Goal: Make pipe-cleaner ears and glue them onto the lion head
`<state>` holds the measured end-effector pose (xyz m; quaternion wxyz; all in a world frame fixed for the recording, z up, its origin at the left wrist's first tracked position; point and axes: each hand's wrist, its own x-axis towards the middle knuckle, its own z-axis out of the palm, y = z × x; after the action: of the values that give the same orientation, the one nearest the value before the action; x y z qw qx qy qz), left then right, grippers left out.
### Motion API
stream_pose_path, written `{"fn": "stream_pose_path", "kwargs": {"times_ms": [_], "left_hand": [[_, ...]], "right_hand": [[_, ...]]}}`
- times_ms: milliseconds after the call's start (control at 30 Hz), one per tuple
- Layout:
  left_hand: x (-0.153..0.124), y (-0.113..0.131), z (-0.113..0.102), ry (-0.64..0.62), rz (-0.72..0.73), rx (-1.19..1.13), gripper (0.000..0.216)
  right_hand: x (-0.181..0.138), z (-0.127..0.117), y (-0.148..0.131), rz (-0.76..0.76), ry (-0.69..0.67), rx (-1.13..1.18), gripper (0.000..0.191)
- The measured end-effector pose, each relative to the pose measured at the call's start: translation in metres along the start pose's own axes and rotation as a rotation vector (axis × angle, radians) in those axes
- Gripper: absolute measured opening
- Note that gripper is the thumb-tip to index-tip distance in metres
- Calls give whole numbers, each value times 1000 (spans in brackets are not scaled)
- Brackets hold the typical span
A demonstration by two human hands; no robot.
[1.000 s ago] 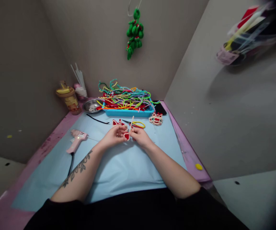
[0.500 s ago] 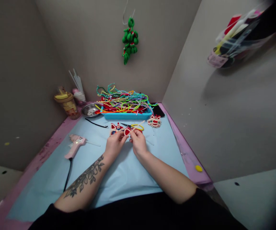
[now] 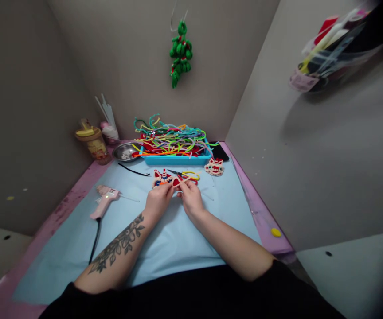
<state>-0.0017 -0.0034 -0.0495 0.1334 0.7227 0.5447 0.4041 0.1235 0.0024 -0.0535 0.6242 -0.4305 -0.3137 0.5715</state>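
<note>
Between my two hands is a small red pipe-cleaner piece edged in white (image 3: 176, 182), with a pale strand running off to the right. My left hand (image 3: 160, 198) pinches its left side. The fingers of my right hand (image 3: 191, 198) are closed on its right side and the strand. Just beyond my left fingers lies a colourful pipe-cleaner animal head (image 3: 162, 178) with a striped horn, partly covered by that hand. Scissors with yellow and red handles (image 3: 191, 175) lie behind the held piece. A second red and white head (image 3: 214, 167) rests farther right.
A blue tray (image 3: 178, 161) heaped with pipe cleaners stands at the back, beside a metal bowl (image 3: 123, 153) and a phone (image 3: 220, 152). At left lies a pink glue gun (image 3: 105, 201) with its cord. A black pipe cleaner (image 3: 133, 170) and a yellow disc (image 3: 275, 232) are also present.
My hands stay in almost the same place, still holding the red and white piece. It appears slightly turned, and more of the animal head shows behind my left fingers.
</note>
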Motion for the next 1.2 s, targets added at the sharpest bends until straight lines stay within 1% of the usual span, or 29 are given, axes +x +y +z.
{"fn": "stream_pose_path", "kwargs": {"times_ms": [100,167,233,300,367,467,533,600,700,767,867,933,1000,1067,1133,1200], "left_hand": [[0,1,-1,-6,-23,-47,19],[1,3,-2,-14,-41,-118,19],[3,6,-3,-23,-77,-250,23],[6,8,-5,-31,-148,-425,28],[10,9,-8,-57,-246,-594,32],[14,9,-16,-181,-358,-757,39],[17,10,-21,-249,-369,-787,45],[19,10,-27,-297,-350,-767,47],[20,9,-31,-375,-332,-726,43],[20,8,-31,-410,-343,-736,39],[19,6,-30,-413,-412,-824,35],[19,7,-28,-394,-492,-895,34],[19,10,-26,-370,-575,-956,34],[18,12,-25,-350,-630,-992,34],[18,13,-24,-326,-651,-991,34],[17,14,-23,-303,-629,-949,31]], "right_hand": [[0,1,0,-5,-16,26,24],[0,0,-2,-24,-9,37,24],[2,-1,-7,-38,-8,46,23],[4,-4,-12,-32,-37,31,22],[5,-8,-18,-15,-98,-17,22],[7,-14,-26,2,-222,-135,23],[7,-18,-30,1,-319,-236,24],[8,-21,-34,-5,-414,-331,24],[9,-25,-38,-24,-489,-419,26],[10,-27,-39,-37,-502,-447,28],[12,-28,-39,-56,-490,-477,26],[12,-28,-38,-123,-448,-505,23],[12,-28,-37,-222,-411,-535,19],[12,-28,-35,-297,-399,-562,15],[13,-28,-33,-322,-402,-584,12],[13,-28,-33,-327,-392,-599,12]]}}
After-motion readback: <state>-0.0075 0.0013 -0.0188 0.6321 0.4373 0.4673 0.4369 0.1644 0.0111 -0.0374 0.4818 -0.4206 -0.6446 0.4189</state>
